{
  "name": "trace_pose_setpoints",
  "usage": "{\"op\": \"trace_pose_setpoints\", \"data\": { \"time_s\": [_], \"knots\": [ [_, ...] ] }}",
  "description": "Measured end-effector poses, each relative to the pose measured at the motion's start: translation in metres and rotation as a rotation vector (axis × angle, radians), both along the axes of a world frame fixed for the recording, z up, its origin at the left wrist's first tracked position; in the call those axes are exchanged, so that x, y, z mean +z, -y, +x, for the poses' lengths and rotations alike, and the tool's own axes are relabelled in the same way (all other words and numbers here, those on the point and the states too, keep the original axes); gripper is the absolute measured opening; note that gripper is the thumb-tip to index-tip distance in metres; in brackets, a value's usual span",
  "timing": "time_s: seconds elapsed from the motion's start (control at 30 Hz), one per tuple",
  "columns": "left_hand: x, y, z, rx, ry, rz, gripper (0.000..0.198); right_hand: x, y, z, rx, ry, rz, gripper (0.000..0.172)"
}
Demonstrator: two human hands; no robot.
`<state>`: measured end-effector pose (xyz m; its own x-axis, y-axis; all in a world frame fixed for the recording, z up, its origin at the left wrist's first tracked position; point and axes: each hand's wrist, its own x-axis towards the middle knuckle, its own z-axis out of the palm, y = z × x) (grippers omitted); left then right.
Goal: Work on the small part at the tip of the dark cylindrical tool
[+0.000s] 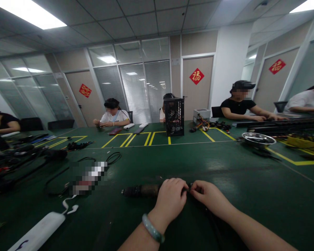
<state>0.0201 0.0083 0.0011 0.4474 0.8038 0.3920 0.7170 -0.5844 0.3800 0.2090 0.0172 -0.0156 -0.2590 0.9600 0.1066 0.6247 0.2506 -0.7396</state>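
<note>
So I'm looking at a green surface [136, 160] marked with yellow tape [300, 162]. I've got a dark tool [148, 190] lying on it up close, white box [39, 232] near left, black case [174, 116] standing further back, shiny bowl [259, 138] off right.

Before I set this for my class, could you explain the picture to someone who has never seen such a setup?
There is no machine here. One camera, worn on a person's head, looks forward and down at their two bare hands.

The left hand, with a bracelet at its wrist, is at one end of a dark cylindrical tool. The right hand is close beside it, fingertips pinched. What the fingertips hold is too small and dark to tell.

On the green table are also a long white object, a black perforated case and a shiny metal bowl. Other people sit across the table.
</note>
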Motion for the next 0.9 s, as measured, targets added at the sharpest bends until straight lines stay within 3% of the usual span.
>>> {"op": "trace_pose_setpoints", "data": {
  "time_s": [0.37,0.9],
  "knots": [
    [0.0033,0.0015,-0.0004,-0.004,-0.025,-0.012,0.021,0.0059,0.0035,-0.0016,-0.015,-0.004,-0.035,0.014],
    [0.0022,0.0013,0.0010,0.025,-0.026,-0.011,0.017,-0.0034,-0.0001,-0.0002,-0.041,-0.083,-0.026,0.015]
  ]
}}
